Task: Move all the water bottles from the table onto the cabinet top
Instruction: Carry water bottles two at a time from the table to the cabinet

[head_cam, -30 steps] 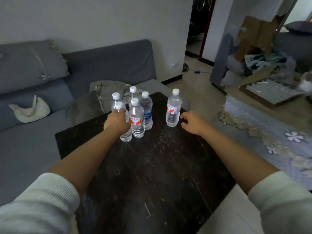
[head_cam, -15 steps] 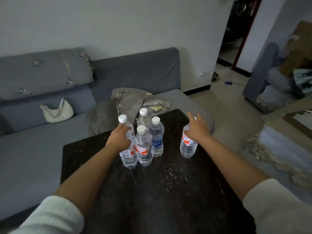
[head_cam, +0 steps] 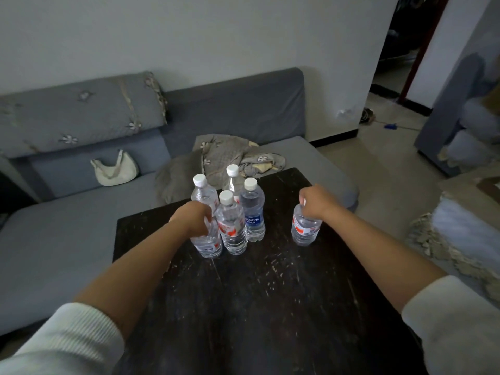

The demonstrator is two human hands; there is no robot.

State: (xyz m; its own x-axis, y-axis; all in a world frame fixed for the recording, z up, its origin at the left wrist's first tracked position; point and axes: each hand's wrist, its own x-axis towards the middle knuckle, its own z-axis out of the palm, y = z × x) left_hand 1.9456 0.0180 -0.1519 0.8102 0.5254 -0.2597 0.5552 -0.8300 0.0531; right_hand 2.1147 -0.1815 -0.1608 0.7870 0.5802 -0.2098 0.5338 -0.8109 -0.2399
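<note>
Five water bottles stand upright on the dark scratched table (head_cam: 270, 307), all toward its far half. Four of them form a tight cluster left of centre: a leaning-looking bottle with a red label (head_cam: 207, 239) at the near left, a second red-label bottle (head_cam: 232, 228) just beside it, a blue-label bottle (head_cam: 253, 212) touching that one on the right, and a rear bottle (head_cam: 232, 180) behind, mostly hidden except for its cap and neck. The left hand (head_cam: 193, 219) is wrapped around the body of the near-left bottle, fingers curled about it below the shoulder. The fifth, lone bottle (head_cam: 305, 228) stands well apart to the right, near the table's right edge; the right hand (head_cam: 316, 201) grips it from above around the neck and shoulder, covering the cap.

The near half of the tabletop is bare wood between the two forearms. The far edge of the table sits close against the grey sofa (head_cam: 230, 109), where a crumpled grey blanket (head_cam: 224, 155) lies just behind the cluster and a white bag (head_cam: 115, 170) rests farther left. To the right of the table is open tiled floor (head_cam: 378, 163) leading to a doorway.
</note>
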